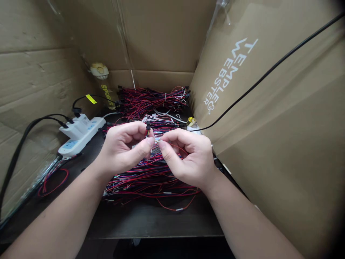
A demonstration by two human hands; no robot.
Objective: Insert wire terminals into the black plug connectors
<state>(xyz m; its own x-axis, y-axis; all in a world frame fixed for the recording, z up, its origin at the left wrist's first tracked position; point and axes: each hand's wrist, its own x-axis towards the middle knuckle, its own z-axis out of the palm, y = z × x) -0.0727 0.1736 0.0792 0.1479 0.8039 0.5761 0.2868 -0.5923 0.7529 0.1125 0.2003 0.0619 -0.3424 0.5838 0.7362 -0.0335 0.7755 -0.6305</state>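
Above the middle of the table, my left hand (126, 144) is pinched shut on a wire harness; its small black connector (148, 126) sticks up by the index finger. My right hand (185, 153) faces it, thumb and index finger closed on a thin wire end. The fingertips of both hands nearly meet at a tiny pale piece (157, 141), too small to make out. Beneath the hands lies a broad heap of red, black and blue wires (145, 180), partly hidden by them. One orange-red wire with a white label (179, 209) loops toward the front.
A tied wire bundle (153, 100) lies at the back. On the left are a white power strip (82, 138) with plugs and a bottle (99, 72). Cardboard walls (269, 108) enclose three sides; a black cable (258, 77) slants across the right. A tape roll (191, 121) sits at right.
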